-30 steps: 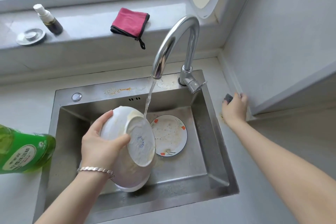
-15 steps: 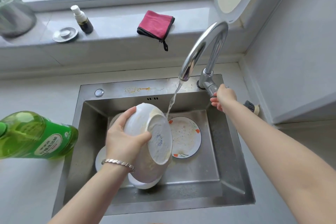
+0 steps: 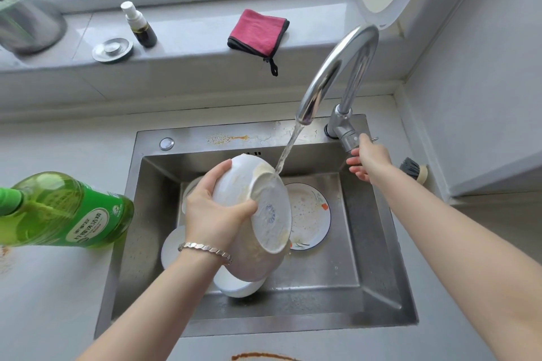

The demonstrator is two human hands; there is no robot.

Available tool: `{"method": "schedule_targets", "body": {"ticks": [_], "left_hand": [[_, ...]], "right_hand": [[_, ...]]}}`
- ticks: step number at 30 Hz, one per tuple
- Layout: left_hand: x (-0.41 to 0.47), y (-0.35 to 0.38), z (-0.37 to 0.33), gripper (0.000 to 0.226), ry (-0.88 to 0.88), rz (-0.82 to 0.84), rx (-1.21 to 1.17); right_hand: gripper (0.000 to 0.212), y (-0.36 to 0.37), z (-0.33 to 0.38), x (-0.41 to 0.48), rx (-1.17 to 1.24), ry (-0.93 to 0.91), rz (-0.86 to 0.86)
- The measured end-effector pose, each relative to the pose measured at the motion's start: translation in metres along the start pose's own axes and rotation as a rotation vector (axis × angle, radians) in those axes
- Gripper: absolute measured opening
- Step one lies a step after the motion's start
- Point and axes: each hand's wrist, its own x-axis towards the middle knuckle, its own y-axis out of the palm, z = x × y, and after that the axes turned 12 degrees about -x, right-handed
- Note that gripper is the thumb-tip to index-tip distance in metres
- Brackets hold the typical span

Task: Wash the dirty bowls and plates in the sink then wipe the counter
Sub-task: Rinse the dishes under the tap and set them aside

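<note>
My left hand point(image 3: 215, 214) grips a dirty white bowl point(image 3: 258, 214) by its rim, tilted with its underside toward me. Water from the chrome faucet point(image 3: 337, 67) runs onto the bowl's upper edge. My right hand point(image 3: 369, 158) is at the faucet handle point(image 3: 346, 135), thumb and fingers around it, the lower fingers sticking out loosely. A soiled plate point(image 3: 312, 214) with a flower print lies flat on the floor of the steel sink point(image 3: 378, 243). Two more white bowls point(image 3: 237, 287) lie under the held one, partly hidden.
A green dish soap bottle point(image 3: 64, 211) lies at the left of the sink. A dish brush point(image 3: 413, 170) sits on the right counter. On the window ledge are a red cloth point(image 3: 258, 31), a small spray bottle point(image 3: 140, 26), a sink strainer lid point(image 3: 113, 50) and a metal pot point(image 3: 26, 14). Brown stains mark the counter point(image 3: 261, 356).
My right hand left the brush on the right counter and came to the faucet handle. The bowl stays under the running water in my left hand.
</note>
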Motion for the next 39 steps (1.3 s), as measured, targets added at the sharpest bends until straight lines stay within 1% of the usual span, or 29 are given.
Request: {"method": "schedule_targets", "body": {"ticks": [2, 5, 7, 8, 9, 11, 13, 17, 20, 22, 24, 27, 29, 31, 32, 34, 35, 36, 37, 39], "left_hand": [[0.001, 0.003, 0.000, 0.063, -0.015, 0.000, -0.019], [0.003, 0.009, 0.002, 0.061, -0.049, 0.011, -0.072], [0.004, 0.011, 0.006, 0.061, -0.081, 0.027, -0.121], [0.005, 0.010, 0.008, 0.061, -0.098, 0.034, -0.143], [0.007, 0.009, 0.011, 0.061, -0.115, 0.044, -0.159], [0.011, 0.006, 0.018, 0.065, -0.156, 0.077, -0.155], [0.013, 0.004, 0.025, 0.073, -0.218, 0.127, -0.117], [0.014, 0.010, 0.035, 0.057, -0.360, 0.252, -0.056], [0.014, 0.017, 0.041, 0.049, -0.414, 0.321, -0.030], [0.016, 0.018, 0.044, 0.037, -0.439, 0.334, -0.055], [0.017, 0.018, 0.046, 0.032, -0.447, 0.323, -0.091], [0.013, 0.014, 0.045, 0.041, -0.401, 0.284, -0.143], [0.010, 0.008, 0.040, 0.035, -0.302, 0.226, -0.144], [0.007, 0.002, 0.035, 0.036, -0.168, 0.188, -0.074], [0.006, -0.001, 0.033, 0.037, -0.116, 0.181, -0.032], [0.007, -0.006, 0.029, 0.036, -0.057, 0.177, 0.031], [0.007, -0.008, 0.027, 0.035, -0.044, 0.180, 0.046], [0.007, -0.010, 0.026, 0.034, -0.040, 0.180, 0.049], [0.008, -0.012, 0.027, 0.034, -0.038, 0.174, 0.044], [0.009, -0.016, 0.028, 0.033, -0.036, 0.161, 0.059]], "right_hand": [[0.051, 0.005, -0.010, -0.017, -0.031, -0.029, 0.122], [0.061, 0.024, -0.032, -0.048, -0.012, -0.038, 0.435], [0.058, 0.037, -0.045, -0.068, 0.065, 0.003, 0.663], [0.055, 0.041, -0.052, -0.075, 0.111, 0.008, 0.719], [0.050, 0.045, -0.057, -0.080, 0.142, -0.009, 0.717], [0.043, 0.046, -0.065, -0.084, 0.188, -0.072, 0.602], [0.040, 0.041, -0.070, -0.082, 0.240, -0.109, 0.497], [0.047, 0.018, -0.074, -0.077, 0.242, -0.158, 0.341], [0.043, 0.002, -0.073, -0.076, 0.188, -0.227, 0.245], [0.043, -0.004, -0.072, -0.076, 0.176, -0.268, 0.210], [0.048, -0.003, -0.072, -0.076, 0.167, -0.307, 0.190], [0.048, 0.012, -0.067, -0.081, 0.072, -0.379, 0.149], [0.052, 0.027, -0.060, -0.086, -0.034, -0.477, 0.094], [0.058, 0.045, -0.050, -0.098, -0.148, -0.612, 0.042], [0.059, 0.055, -0.043, -0.109, -0.207, -0.712, 0.004], [0.060, 0.075, -0.032, -0.132, -0.337, -1.011, -0.054], [0.057, 0.084, -0.029, -0.141, -0.389, -1.153, -0.060], [0.052, 0.091, -0.028, -0.143, -0.422, -1.236, -0.033], [0.049, 0.094, -0.025, -0.145, -0.442, -1.253, 0.005], [0.052, 0.091, -0.019, -0.137, -0.449, -1.163, 0.066]]}}
